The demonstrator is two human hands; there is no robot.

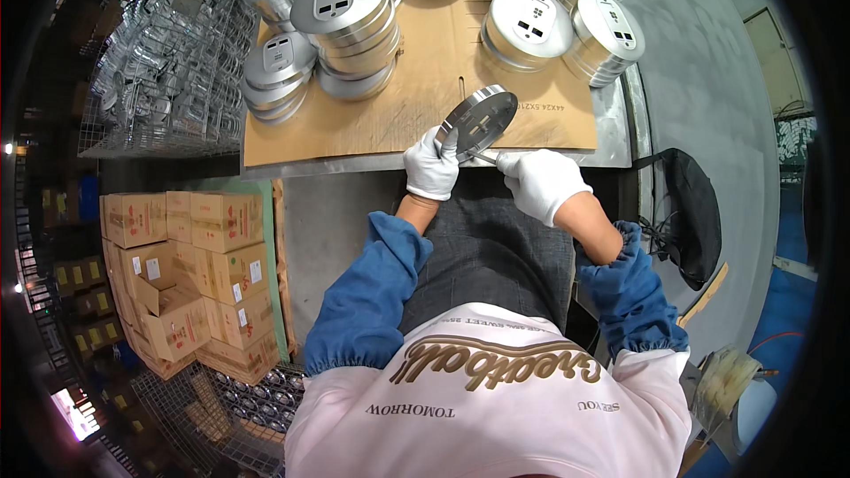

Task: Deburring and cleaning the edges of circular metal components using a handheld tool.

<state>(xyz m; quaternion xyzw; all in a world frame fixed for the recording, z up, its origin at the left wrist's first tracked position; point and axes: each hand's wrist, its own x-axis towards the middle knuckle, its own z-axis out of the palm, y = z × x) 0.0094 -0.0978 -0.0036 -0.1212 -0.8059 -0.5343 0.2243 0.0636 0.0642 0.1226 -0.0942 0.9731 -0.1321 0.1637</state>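
My left hand [432,166], in a white glove, grips the rim of a round metal cover [489,122]. The cover is tilted up above the table's front edge, its dark hollow side with small rectangular openings facing me. In my gloved right hand [544,186] is a thin metal tool [483,158], its tip by the cover's lower edge. The tool's exact kind is hidden by the fingers. Beyond my hands, stacks of similar silver covers [341,2] stand on a cardboard sheet [425,115], at the left and the right.
A wire basket [168,80] full of shiny metal parts stands left of the table. Below it are stacked cardboard boxes [230,270], one with its flaps up, and another wire basket [208,420]. A black bag [695,221] hangs at the table's right side.
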